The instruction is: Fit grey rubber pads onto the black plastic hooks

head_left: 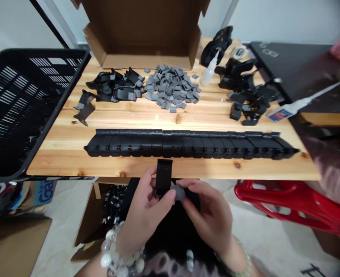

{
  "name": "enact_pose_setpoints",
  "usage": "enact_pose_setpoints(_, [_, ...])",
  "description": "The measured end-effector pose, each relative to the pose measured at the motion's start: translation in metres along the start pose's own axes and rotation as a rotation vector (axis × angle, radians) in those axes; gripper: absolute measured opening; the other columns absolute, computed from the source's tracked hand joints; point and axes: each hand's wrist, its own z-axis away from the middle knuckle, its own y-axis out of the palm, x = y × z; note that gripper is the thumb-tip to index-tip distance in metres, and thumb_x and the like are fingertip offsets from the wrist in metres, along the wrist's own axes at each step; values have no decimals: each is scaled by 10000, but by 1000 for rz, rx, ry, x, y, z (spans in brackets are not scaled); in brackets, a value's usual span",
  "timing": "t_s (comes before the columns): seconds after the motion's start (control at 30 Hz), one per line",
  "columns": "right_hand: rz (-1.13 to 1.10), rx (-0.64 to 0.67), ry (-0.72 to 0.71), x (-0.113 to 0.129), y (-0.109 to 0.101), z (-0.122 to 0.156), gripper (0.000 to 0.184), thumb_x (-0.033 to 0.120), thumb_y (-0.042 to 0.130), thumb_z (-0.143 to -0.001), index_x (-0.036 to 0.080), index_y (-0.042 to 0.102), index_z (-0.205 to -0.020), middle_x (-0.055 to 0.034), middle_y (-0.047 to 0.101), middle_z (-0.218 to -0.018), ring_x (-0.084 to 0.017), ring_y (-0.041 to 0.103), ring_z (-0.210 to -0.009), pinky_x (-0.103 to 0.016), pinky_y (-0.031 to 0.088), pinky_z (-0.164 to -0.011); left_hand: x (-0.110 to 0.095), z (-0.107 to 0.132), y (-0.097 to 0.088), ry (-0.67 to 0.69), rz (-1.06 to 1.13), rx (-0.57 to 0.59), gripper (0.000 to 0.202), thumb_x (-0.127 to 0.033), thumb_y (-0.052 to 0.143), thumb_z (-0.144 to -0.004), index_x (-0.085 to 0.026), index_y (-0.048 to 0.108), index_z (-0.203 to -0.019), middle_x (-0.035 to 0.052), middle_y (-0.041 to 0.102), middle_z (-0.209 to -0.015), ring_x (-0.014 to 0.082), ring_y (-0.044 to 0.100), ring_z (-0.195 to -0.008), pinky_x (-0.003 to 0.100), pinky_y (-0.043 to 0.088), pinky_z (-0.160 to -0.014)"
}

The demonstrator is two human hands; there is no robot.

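My left hand (145, 209) grips a black plastic clip piece (163, 175) held upright just below the table's front edge. My right hand (208, 213) pinches a small grey pad (179, 192) against that piece. On the wooden table (71, 130) a long row of black clip pieces (187, 144) lies side by side. Behind it sit a heap of grey pads (172, 88), a pile of black clip parts (114, 86) at the left and another black pile (249, 92) at the right.
A black slatted crate (19, 111) stands at the left. An open cardboard box (143, 34) is at the back, a white glue bottle (208, 71) beside it. A glue tube (297, 105) lies at the right. A red stool (288, 204) and a floor box (100, 211) are below.
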Motion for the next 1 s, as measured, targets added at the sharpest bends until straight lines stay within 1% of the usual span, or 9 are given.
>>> enact_pose_setpoints(0.2, [-18, 13, 12, 1, -2, -2, 553, -56, 585, -822, 275, 519, -1260, -35, 636, -1141, -167, 614, -1095, -340, 535, -960, 2, 1, -1, 12, 53, 14, 349, -305, 665, -908, -244, 499, -1209, -18, 647, -871, 84, 613, -758, 165, 512, -702])
enact_pose_setpoints(0.37, [-50, 14, 41, 5, -1, -3, 536, -69, 573, -824, 284, 546, -1225, -11, 644, -1075, -145, 628, -1005, -306, 543, -873, 3, 3, -2, 25, 138, 61, 284, -321, 640, -930, -249, 523, -1178, -14, 637, -918, 78, 598, -756, 175, 515, -724])
enact_pose_setpoints(0.57, [-24, 29, 10, 5, -1, -9, 488, -75, 579, -817, 247, 591, -1184, -19, 658, -1016, -148, 628, -944, -310, 539, -826, 3, 3, -6, 52, 124, 84, 261, -286, 628, -941, -266, 527, -1182, -26, 624, -917, 70, 588, -798, 153, 499, -754])
enact_pose_setpoints(0.67, [28, 46, -43, 7, -3, -12, 470, -78, 571, -817, 233, 600, -1168, -22, 664, -1000, -145, 624, -933, -307, 535, -825, 2, 3, -6, 59, 106, 84, 255, -279, 623, -944, -272, 524, -1178, -32, 627, -931, 67, 596, -805, 149, 501, -763])
enact_pose_setpoints(0.77, [115, 72, -77, 11, -4, -15, 425, -68, 543, -836, 222, 623, -1137, -31, 653, -1010, -130, 621, -912, -276, 533, -795, -1, 1, -5, 56, 70, 89, 246, -266, 620, -944, -260, 516, -1167, -34, 624, -923, 60, 594, -780, 146, 504, -756])
enact_pose_setpoints(0.87, [187, 59, -29, 13, -4, -17, 339, -32, 547, -857, 209, 647, -1073, -29, 649, -989, -109, 627, -885, -229, 527, -771, -3, 0, -4, 55, 27, 96, 196, -249, 587, -958, -240, 518, -1142, -32, 619, -895, 59, 589, -757, 149, 503, -746])
enact_pose_setpoints(1.0, [227, 53, -5, 13, -3, -18, 242, 11, 588, -858, 191, 663, -1001, -24, 668, -930, -103, 641, -859, -203, 530, -776, -3, 0, -4, 55, -4, 91, 157, -244, 537, -979, -236, 515, -1134, -13, 628, -973, 63, 592, -744, 174, 511, -744])
